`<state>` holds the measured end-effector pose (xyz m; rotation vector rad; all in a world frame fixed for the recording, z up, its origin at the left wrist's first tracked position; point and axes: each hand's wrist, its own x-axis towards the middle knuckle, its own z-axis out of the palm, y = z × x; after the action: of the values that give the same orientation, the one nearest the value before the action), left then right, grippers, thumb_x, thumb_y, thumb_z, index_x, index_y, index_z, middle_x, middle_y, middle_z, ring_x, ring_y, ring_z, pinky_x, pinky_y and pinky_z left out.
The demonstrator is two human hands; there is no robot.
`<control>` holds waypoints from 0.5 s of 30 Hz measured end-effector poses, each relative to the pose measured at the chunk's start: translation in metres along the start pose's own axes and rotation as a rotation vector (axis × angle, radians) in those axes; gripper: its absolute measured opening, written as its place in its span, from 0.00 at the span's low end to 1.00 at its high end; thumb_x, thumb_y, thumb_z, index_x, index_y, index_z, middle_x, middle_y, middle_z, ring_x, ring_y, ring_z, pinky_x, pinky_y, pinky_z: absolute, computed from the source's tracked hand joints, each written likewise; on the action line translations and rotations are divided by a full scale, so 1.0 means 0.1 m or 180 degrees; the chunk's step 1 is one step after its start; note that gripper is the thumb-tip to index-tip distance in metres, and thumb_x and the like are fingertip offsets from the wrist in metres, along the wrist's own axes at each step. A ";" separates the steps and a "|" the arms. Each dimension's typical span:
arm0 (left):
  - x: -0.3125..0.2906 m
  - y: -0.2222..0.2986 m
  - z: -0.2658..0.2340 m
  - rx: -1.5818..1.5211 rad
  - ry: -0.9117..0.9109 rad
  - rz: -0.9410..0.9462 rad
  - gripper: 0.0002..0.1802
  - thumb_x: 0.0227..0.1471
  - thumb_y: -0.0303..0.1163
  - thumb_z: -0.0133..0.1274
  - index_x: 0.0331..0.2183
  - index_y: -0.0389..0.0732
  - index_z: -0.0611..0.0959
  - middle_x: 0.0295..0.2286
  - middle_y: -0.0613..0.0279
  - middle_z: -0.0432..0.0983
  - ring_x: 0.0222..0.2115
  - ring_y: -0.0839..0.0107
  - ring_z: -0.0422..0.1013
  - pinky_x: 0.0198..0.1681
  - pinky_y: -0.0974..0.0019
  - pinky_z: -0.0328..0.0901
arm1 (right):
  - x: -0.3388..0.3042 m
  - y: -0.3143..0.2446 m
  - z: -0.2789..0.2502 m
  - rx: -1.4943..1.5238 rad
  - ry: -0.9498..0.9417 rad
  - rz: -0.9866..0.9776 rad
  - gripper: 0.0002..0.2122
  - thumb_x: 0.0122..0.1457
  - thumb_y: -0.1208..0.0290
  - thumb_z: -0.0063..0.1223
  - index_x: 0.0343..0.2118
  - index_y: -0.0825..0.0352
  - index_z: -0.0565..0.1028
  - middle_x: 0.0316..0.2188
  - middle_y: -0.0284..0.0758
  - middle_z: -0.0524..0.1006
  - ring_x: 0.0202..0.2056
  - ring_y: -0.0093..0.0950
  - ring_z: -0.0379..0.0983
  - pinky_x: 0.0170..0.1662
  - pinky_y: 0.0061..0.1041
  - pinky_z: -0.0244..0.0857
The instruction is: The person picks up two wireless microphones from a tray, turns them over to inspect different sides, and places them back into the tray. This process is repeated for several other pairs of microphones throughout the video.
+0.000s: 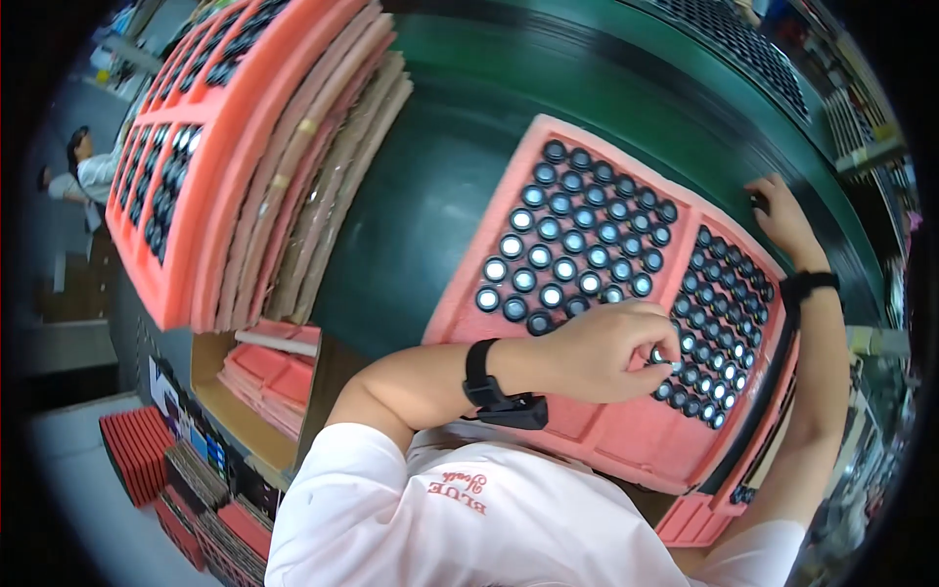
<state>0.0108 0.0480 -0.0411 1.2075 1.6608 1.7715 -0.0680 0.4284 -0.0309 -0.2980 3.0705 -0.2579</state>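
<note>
A pink foam tray point(556, 416) lies tilted on the green work surface. Rows of small round black parts point(564, 269) with shiny, pale tops fill much of its compartments. My left hand point(626, 350) reaches across the tray, its thumb and fingertips pinched together on a small round part at the edge of the right-hand group. Beyond the tray's far right corner, my right hand point(785, 223) is raised over the green surface. A small dark part point(760, 201) shows between its thumb and fingers; its exact shape is hard to make out.
To the left rises a tall stack of pink trays point(284, 166), the top one holding more black parts. Below it stands an open cardboard box point(240, 411) with pink trays inside. Another filled tray point(743, 54) lies at the far right. A person point(93, 161) is far left.
</note>
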 end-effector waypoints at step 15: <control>0.00 0.05 -0.02 -0.0100 0.0759 0.0251 0.07 0.46 0.18 0.54 0.32 0.36 0.79 0.29 0.63 0.72 0.26 0.77 0.67 0.28 0.74 0.63 | -1.48 -2.59 0.05 0.4584 0.1184 0.0035 0.15 0.54 0.66 0.61 0.40 0.70 0.72 0.33 0.35 0.70 0.35 0.24 0.69 0.33 0.19 0.67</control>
<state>0.0106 0.0455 -0.0360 1.0970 1.7272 2.0506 0.1255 0.2054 0.0121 -0.1224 2.2626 -2.4222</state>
